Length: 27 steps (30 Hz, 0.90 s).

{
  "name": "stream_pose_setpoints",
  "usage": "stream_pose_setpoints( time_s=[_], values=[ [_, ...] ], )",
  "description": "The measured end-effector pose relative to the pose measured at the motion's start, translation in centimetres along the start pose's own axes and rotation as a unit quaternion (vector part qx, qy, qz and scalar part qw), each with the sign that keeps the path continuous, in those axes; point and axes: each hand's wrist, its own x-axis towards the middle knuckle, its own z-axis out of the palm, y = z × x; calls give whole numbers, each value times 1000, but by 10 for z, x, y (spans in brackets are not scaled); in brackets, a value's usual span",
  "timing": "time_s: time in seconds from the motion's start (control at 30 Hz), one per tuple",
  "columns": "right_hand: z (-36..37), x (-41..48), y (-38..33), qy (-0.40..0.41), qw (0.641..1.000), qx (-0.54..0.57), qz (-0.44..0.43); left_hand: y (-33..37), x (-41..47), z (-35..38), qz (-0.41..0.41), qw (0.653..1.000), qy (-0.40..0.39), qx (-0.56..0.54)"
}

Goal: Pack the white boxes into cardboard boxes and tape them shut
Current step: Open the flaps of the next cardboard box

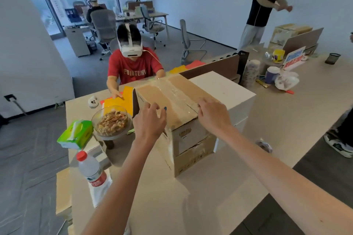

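1. Clearly the step in hand is sealing. The cardboard box (172, 99) stands mid-worktop (210, 196) with its flaps closed and clear tape (172, 89) wrinkled along the top seam.
2. The right hand (212, 112) presses relaxed fingers on the near end of the tape. The left hand (150, 120) sits at the near left corner of the box top, fingers loosely bent, holding nothing I can make out.
3. To do it well, I judge, rub the strip flat from the middle outward. Then fold its tail over the near edge and press it onto the side wall.
4. A tall white box (225, 89) stands just beside the cardboard box on its right, unpacked. A tape roll (264, 146) lies near on the worktop.
5. To the left stand a glass bowl of snacks (111, 120), a green tissue pack (75, 134) and a water bottle (91, 170).
6. Opposite sits a person in a red shirt (133, 66) wearing a headset. Office chairs, desks and tall windows lie beyond.
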Motion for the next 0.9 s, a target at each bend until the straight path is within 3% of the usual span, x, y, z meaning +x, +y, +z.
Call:
stream_pose_setpoints(
  time_s=[0.1, 0.2, 0.4, 0.67, 0.9],
  values=[
    [13, 37, 15, -15, 999, -30, 21, 1, 17, 11, -45, 999, -28, -6],
    [29, 61, 31, -94, 992, -67, 60, 3, 23, 27, -119, 986, -92, -75],
    [56, 74, 55, -208, 967, 32, 141, 3, 18, 60, -210, 926, -146, -278],
    [50, 65, 57, -143, 977, 87, 129, 23, 13, 57, -279, 829, -83, -477],
    [9, 64, 57, -45, 986, 98, 125, 38, 31, 17, -220, 843, -35, -490]
  ],
)
